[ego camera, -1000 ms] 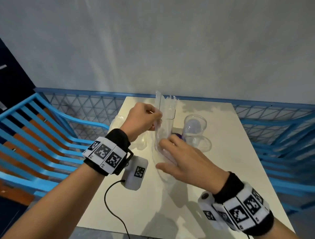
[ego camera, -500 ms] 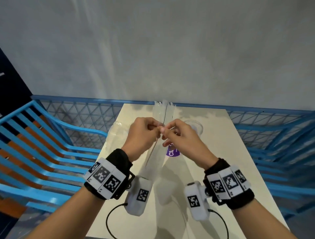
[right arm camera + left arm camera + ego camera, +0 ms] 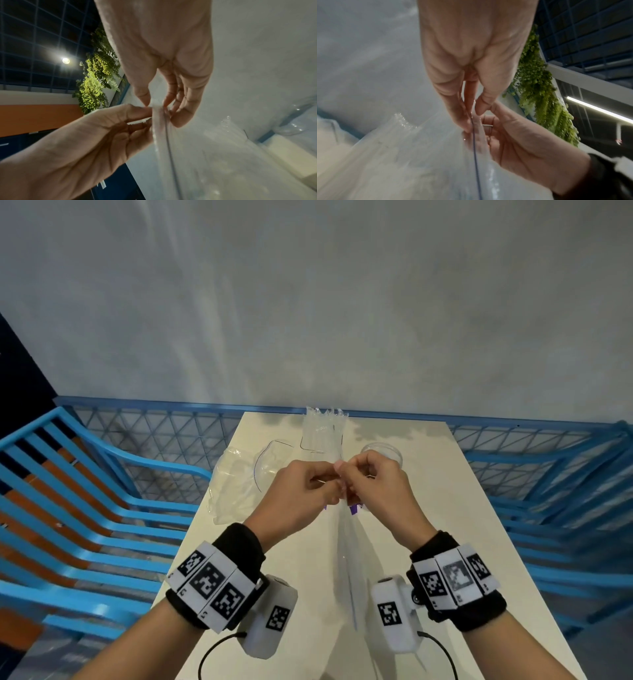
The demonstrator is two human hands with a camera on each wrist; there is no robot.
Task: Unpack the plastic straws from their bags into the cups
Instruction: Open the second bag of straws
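A long clear bag [image 3: 346,556] of clear plastic straws [image 3: 324,429] is held upright over the white table [image 3: 308,577]. My left hand [image 3: 330,481] and right hand [image 3: 346,478] meet at its middle, each pinching the bag's film between thumb and fingers. The left wrist view shows the left hand [image 3: 470,119] pinching a seam of the bag [image 3: 419,155] against the right hand [image 3: 522,142]. In the right wrist view the right hand [image 3: 156,106] pinches the same seam. A clear cup [image 3: 383,451] stands just behind the right hand, partly hidden.
Crumpled clear plastic [image 3: 236,484] lies on the table's left edge, with a clear curved piece [image 3: 270,460] beside it. Blue slatted benches [image 3: 85,508] flank the table on both sides, and a blue mesh rail [image 3: 154,433] runs along the wall behind.
My right hand left the lower part of the bag and rose to join the left hand at the bag's middle. Both hands now pinch the film close together.
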